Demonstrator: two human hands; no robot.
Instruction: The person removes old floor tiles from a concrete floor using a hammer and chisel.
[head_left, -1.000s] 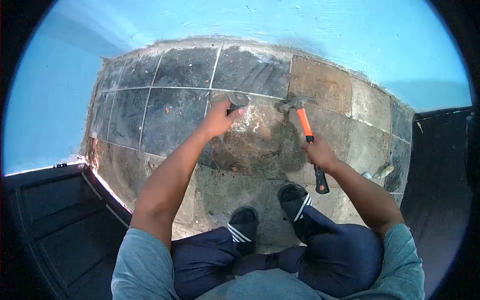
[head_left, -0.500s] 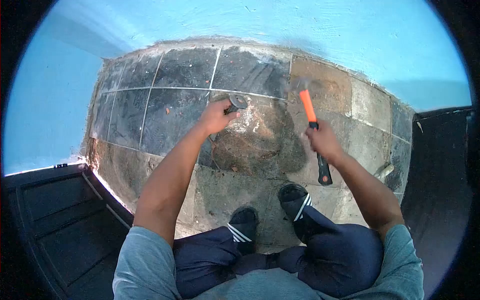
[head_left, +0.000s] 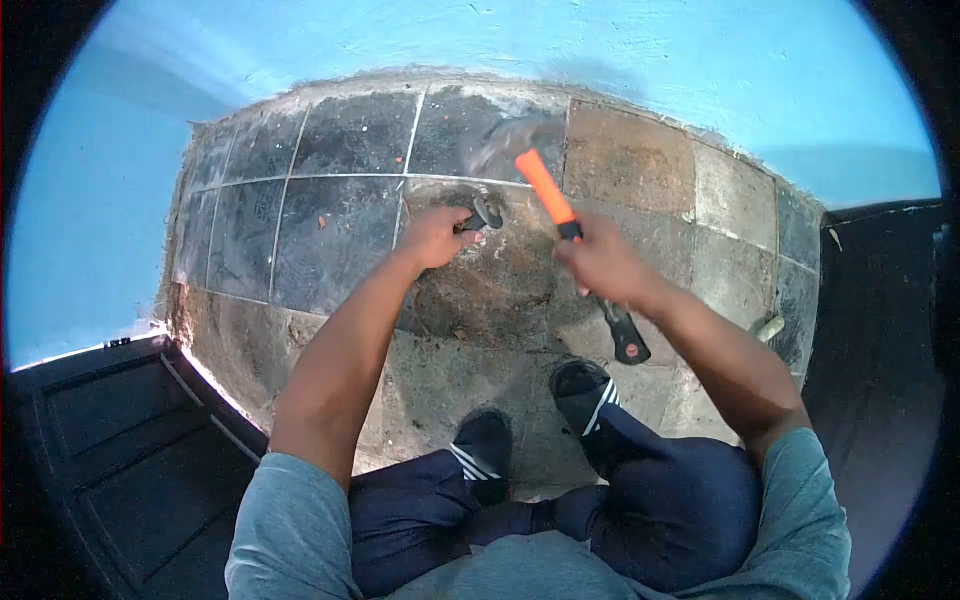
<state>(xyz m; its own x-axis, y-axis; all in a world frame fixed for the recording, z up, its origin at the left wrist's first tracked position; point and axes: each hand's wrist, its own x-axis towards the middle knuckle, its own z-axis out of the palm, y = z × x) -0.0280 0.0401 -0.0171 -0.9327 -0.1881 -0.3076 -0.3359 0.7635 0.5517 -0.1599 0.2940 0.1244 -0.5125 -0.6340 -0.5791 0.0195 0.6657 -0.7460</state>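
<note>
My left hand [head_left: 438, 236] is wrapped round a dark chisel-like tool [head_left: 487, 212] with a round, flared top, held over the worn, stained patch of floor. Its lower end is hidden. My right hand [head_left: 603, 257] grips a hammer [head_left: 546, 186] with an orange and black handle. The hammer's metal head is blurred and hangs up and to the right of the tool's top, apart from it. The black end of the handle sticks out below my right hand.
Dark floor tiles [head_left: 340, 235] with pale joints lie at the left, browner ones [head_left: 628, 160] at the right. A blue wall [head_left: 480, 35] rises beyond. Two sandalled feet [head_left: 483, 440] stand below. A dark panelled door [head_left: 130, 450] is at the lower left.
The hammer in my right hand has moved left, closer to the tool in my left hand. The tool's round top has tilted. The view has shifted slightly.
</note>
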